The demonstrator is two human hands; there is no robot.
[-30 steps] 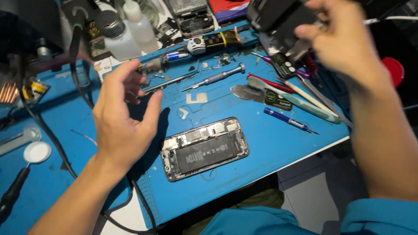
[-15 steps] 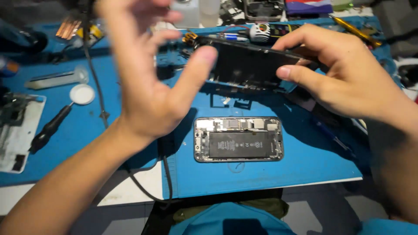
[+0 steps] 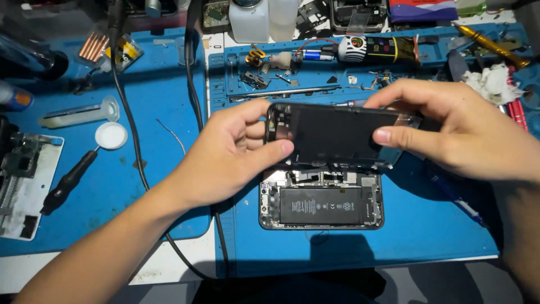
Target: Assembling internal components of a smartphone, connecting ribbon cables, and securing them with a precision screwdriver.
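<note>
A black phone screen panel (image 3: 332, 135) is held level between both hands, just above an opened phone body (image 3: 320, 204) that lies on the blue work mat (image 3: 405, 231) with its black battery showing. My left hand (image 3: 228, 155) grips the panel's left end, thumb on its face. My right hand (image 3: 450, 132) grips the right end, thumb on the face and fingers over the top edge. The panel's lower edge hangs close over the body's upper edge.
Tweezers and small parts (image 3: 281, 84) lie along the mat's back. White bottles (image 3: 264, 19) stand behind. A black cable (image 3: 129, 146) crosses the left mat. A black-handled tool (image 3: 67, 183), a white cap (image 3: 111, 135) and a circuit board (image 3: 22, 186) sit at the left. Red tools (image 3: 520, 115) lie right.
My left hand has come down and taken hold of the panel's left end. The panel has been lowered toward the open phone body, held by both hands.
</note>
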